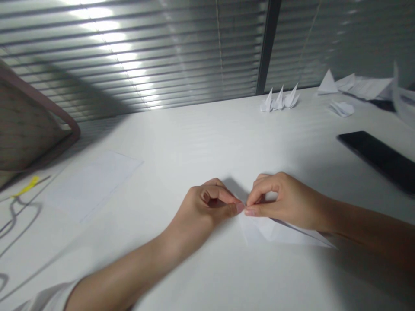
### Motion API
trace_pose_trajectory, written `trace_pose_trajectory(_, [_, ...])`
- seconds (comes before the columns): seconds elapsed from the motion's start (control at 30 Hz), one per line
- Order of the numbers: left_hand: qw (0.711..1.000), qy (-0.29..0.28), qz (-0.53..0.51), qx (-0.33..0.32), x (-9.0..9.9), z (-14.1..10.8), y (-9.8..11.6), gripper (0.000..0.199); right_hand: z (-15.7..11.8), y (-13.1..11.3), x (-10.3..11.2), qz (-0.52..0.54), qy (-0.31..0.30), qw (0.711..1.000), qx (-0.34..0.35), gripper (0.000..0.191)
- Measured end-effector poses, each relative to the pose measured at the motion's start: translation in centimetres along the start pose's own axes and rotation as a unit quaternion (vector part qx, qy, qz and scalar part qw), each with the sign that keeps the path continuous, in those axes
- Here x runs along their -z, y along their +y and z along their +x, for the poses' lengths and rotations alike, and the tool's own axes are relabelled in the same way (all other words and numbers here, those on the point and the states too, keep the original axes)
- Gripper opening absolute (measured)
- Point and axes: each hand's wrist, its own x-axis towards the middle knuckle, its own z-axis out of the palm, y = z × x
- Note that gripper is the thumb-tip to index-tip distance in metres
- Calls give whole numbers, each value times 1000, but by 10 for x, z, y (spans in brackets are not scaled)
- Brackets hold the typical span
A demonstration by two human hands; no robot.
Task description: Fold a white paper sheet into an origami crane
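In the head view, a white surface (194,142) runs back to its far edge, where window blinds (155,65) stand behind it. The left hand (207,207) and the right hand (282,201) meet over the near-middle part of this surface. Each one has its thumb and index finger pressed together, pinching the upper left edge of a folded paper (288,236), and their fingertips are just beside each other. The paper lies mostly below the right hand, and its pointed corner reaches out to the right, under the wrist. How many layers are between the fingers, I cannot tell.

Toward the left side of the surface, a flat sheet (97,183) lies well apart from the left hand. Nearer to the left border there is a thin cable (14,216) with a yellow tie (27,186), and behind them a brownish object (29,125) with a pinkish rim.

Close to the far edge, right of the middle, three pointed paper figures (280,103) stand in a row. At the far right corner are more folded papers (366,86), and a small folded piece (343,109) lies in front. A dark phone (379,157) rests at the right. Between the hands and the far edge, a broad stretch of surface gives open room.
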Motion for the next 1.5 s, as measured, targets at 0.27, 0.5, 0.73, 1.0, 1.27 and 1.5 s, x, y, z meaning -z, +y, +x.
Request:
trace_pose_trajectory(0.27, [999, -8, 40, -20, 2, -3, 5, 22, 1, 1, 1, 2, -6, 1000, 17, 7])
trace_pose_trajectory(0.5, [996, -13, 73, -41, 1, -2, 0, 26, 2, 1, 1, 3, -12, 1000, 8, 9])
trace_pose_trajectory(0.73, [999, 26, 31, -21, -5, -2, 1, 16, 1, -3, -2, 15, 7, 1000, -7, 8])
trace_pose_trajectory(1.0, [1000, 8, 16, -5, -5, -4, 6, 23, -3, -9, -1, -65, 4, 997, 40, 10])
trace_pose_trajectory(1.27, [992, 14, 114, -52, -6, -4, 2, 21, -3, -3, 2, -111, -53, 991, 45, 12])
trace_pose_trajectory(1.5, [942, 33, 283, -180, -2, 7, -7, 10, -4, -1, 9, -133, -28, 984, 116, 21])
